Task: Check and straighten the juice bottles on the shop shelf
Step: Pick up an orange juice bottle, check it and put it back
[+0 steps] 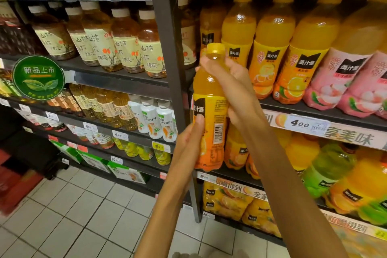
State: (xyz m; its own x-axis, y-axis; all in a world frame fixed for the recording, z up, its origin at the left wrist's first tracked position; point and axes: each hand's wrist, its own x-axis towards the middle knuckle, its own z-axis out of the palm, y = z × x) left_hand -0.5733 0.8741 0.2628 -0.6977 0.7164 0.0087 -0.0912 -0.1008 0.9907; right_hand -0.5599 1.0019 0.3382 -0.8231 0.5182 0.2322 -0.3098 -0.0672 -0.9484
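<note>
Checking step: I hold one orange juice bottle (209, 111) off the shelf (314, 111), left hand (188, 138) gripping its label, right hand (228, 81) clasped round its neck. Next, I judge, it returns upright, label outward.

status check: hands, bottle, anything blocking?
Both hands on orange juice bottle: left hand grips label, right hand grips neck. Bottle upright, off the shelf. Nothing blocking.

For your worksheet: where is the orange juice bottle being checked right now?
Centre of the head view, off the shelf: the orange juice bottle is held in both hands, in front of the grey shelf upright.
</note>
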